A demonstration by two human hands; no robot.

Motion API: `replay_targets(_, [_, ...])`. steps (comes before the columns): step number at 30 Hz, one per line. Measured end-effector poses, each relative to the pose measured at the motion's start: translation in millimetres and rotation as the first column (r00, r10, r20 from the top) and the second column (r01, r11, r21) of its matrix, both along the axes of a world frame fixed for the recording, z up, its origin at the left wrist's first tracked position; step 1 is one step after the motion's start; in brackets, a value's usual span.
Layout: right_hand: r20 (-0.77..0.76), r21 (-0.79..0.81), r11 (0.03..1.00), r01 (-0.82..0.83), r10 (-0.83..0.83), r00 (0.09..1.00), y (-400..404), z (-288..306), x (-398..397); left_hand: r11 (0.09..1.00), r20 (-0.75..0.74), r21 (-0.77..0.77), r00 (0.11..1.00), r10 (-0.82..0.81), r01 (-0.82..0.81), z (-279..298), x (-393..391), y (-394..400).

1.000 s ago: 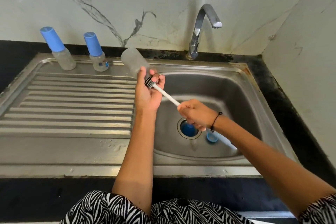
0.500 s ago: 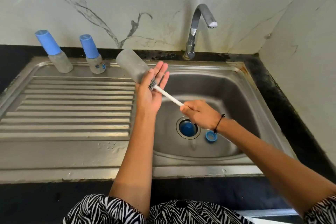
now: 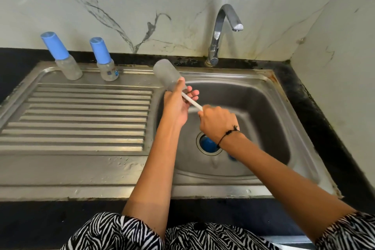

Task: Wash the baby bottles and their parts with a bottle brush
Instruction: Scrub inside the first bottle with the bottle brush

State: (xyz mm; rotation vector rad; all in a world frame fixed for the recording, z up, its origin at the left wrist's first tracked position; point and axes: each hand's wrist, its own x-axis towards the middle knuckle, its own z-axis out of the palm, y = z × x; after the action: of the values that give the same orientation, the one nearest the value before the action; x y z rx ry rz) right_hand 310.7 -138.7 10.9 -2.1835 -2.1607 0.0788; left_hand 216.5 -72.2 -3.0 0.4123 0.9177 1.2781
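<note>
The frosted bottle [image 3: 167, 76] is held over the sink's [image 3: 269, 107] left rim, tilted with its base up and away. Its mouth is hidden behind the left hand [image 3: 176, 105], and the brush head inside cannot be seen; only the white brush handle [image 3: 191, 102] shows between the hands. The left hand grips the bottle's neck, fingers curled round it. The right hand [image 3: 218, 123], slightly blurred, is fisted round the handle, forearm crossing the basin and covering part of the blue drain plug [image 3: 208, 144]. Two blue-capped bottles [image 3: 60, 57] stand on the draining board's back edge.
</note>
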Motion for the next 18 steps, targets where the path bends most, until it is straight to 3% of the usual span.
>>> replay_targets(7, [0.062,-0.011,0.999,-0.03,0.03,0.998,8,-3,-30,0.991,0.0,-0.128,0.999,0.038,-0.037,-6,-2,6])
replay_targets(14, [0.21,-0.069,0.979,-0.19,0.2,0.957,-20,1,-20,0.972,0.035,-0.191,0.989,0.147,-0.138,-18,-22,3])
replay_targets(18, [0.335,0.084,0.972,-0.218,0.179,0.925,-39,2,-18,0.966,0.033,-0.194,0.983,0.178,-0.169,-26,-25,5])
